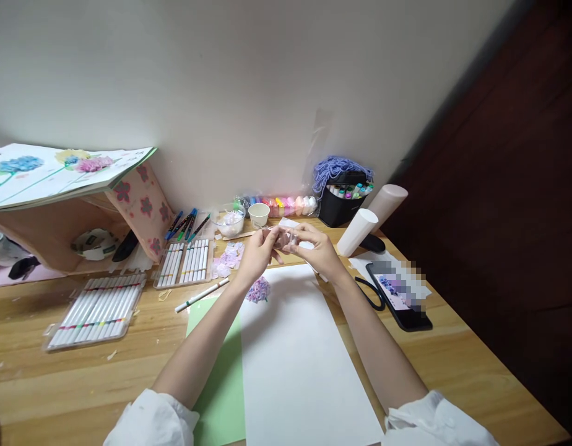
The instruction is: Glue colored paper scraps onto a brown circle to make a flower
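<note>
Both hands meet above the far edge of a white paper sheet (295, 347). My left hand (259, 253) and my right hand (316, 246) hold a small, clear, crinkly plastic packet (286, 238) between their fingers. What is inside the packet is too small to tell. Below my left wrist, a purple and pink flower cluster (258, 290) lies on the sheet's upper left. Green paper (223, 396) shows beneath the sheet on the left.
Marker trays (98, 310) and a loose marker (202, 295) lie left, with pink paper scraps (228, 259). Behind stand a clear bowl (230, 222), a paper cup (259, 215) and a black marker box (337, 207). At right are a white roll (357, 233) and a phone (400, 297).
</note>
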Tool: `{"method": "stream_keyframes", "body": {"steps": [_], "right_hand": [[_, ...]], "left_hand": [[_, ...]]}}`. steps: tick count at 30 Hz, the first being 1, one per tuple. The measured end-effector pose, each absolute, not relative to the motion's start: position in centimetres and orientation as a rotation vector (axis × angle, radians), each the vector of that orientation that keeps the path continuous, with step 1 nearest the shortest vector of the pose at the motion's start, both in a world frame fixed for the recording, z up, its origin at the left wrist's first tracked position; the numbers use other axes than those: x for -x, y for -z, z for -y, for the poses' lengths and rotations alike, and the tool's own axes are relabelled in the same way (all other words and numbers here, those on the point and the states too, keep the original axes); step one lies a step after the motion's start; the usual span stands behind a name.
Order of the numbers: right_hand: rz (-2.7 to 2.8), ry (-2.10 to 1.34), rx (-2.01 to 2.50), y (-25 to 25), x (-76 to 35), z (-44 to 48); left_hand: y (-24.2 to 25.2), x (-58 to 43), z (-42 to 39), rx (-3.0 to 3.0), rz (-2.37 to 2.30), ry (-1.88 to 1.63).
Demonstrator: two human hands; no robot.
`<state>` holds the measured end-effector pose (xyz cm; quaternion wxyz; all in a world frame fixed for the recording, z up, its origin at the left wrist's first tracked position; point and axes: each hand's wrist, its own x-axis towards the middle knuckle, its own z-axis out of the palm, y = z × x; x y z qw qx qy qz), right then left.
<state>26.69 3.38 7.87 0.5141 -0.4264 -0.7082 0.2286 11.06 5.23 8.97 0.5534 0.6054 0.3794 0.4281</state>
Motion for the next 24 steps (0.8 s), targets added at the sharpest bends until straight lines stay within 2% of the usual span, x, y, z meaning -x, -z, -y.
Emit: {"method": "stream_keyframes", "body": {"steps": [11, 18, 24], "right_hand": [[1.755, -0.260, 1.021, -8.0, -26.1, -3.1], [1.671, -0.061, 1.092, -8.1, -25.0, -2.6], [1.815, -0.109, 1.050, -8.1, -25.0, -2.7]], "left_hand": [[-9.1, -10.6, -5.5, -1.456, -0.879, -0.902], [-9.5, -10.4, -5.4, -1.290, -0.927, -0.969], [-8.8, -10.8, -5.2, -1.284, -1.009, -1.041]]}}
